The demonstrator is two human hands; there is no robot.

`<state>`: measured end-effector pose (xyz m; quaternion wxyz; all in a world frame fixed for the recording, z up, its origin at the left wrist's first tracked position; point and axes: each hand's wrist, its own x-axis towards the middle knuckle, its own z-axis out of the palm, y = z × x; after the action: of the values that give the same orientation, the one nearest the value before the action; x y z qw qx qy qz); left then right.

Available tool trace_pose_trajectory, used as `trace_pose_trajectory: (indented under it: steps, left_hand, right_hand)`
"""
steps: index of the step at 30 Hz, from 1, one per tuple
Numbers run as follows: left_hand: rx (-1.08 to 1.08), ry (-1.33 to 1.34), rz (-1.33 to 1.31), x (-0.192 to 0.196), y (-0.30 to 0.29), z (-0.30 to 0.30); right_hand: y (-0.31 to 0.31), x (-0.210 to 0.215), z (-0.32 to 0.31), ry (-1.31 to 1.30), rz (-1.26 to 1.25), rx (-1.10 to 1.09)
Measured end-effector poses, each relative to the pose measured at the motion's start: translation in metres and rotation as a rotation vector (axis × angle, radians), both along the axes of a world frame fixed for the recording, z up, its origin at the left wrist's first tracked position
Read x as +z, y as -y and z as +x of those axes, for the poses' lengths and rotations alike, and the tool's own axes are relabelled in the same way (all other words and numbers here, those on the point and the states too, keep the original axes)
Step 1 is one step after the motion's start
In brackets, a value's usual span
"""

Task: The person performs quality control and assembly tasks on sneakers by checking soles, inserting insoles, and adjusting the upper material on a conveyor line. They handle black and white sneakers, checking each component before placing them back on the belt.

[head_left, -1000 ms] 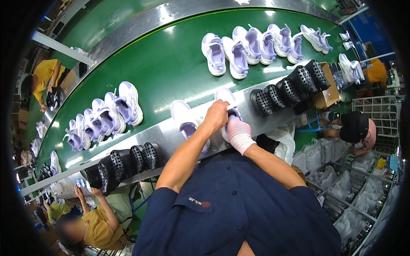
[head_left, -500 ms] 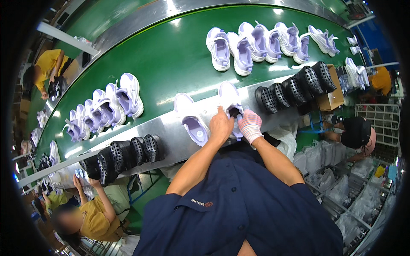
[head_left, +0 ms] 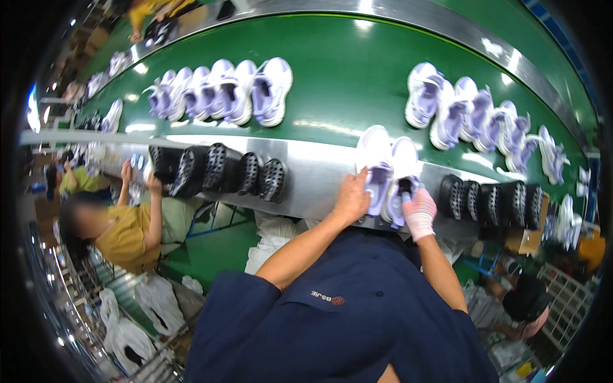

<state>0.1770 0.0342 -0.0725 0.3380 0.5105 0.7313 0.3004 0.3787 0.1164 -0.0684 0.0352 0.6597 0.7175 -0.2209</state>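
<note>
Handling: your left hand (head_left: 351, 199) lies curled over the heel end of the left lilac shoe (head_left: 377, 169), fingers pressed together on its side; your gloved right hand (head_left: 418, 210) closes round the heel of the right lilac shoe (head_left: 403, 175), with something small and dark under the fingers that you cannot make out.

Pair: both shoes sit side by side on the steel ledge (head_left: 313, 169), soles down, toes pointing away from you toward the green belt (head_left: 345, 83).

Progress: as far as you can judge, the pair is already set down and squared up on the ledge but not yet let go; whether either shoe needs more work cannot be told from here.

Beside the pair: along the ledge to your left stands a row of black soles (head_left: 217, 171) on edge; to your right, just past your glove, a second row of black soles (head_left: 491, 203).

Beyond the ledge: one cluster of lilac shoes (head_left: 223, 92) rides the belt up and to your left, another cluster (head_left: 472, 118) up and to your right.

Room: you have bare steel on the left of the pair before the nearer soles; on the right the gap is tight. The near edge of the ledge drops off just under your wrists.

Below the ledge: a seated worker in yellow (head_left: 121, 233) reaches up at its far-left end.
</note>
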Motion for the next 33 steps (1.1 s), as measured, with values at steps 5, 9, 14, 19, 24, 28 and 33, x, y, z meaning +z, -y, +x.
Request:
trace_pose_trajectory:
  steps: [5,9,14,19,24,28,33]
  left_hand:
    - [0.206,-0.165,0.087,0.055,0.049,-0.046]
    - [0.547,-0.881,0.209,0.125,0.09,-0.141]
    - [0.754,-1.034,0.118,0.106,0.137,-0.208]
    - [0.795,-0.824,0.218,0.134,0.136,-0.208]
    - [0.402,-0.712,0.443,0.172,0.087,-0.124]
    - [0.099,-0.287,0.545,0.155,0.059,-0.051]
    - [0.337,0.491,0.25,0.127,0.022,-0.047]
  right_hand:
    - [0.015,0.058,0.029,-0.18,0.263,0.139]
    - [0.031,0.115,0.007,-0.666,0.073,0.002]
    - [0.034,0.106,-0.043,-0.695,-0.209,0.128]
    - [0.037,0.127,-0.064,-0.762,-0.224,0.112]
    - [0.043,0.125,-0.109,-1.128,-0.615,-0.131]
    - [0.044,0.126,-0.119,-1.587,-1.102,-0.586]
    - [0.045,0.127,-0.063,-1.286,-1.379,-0.614]
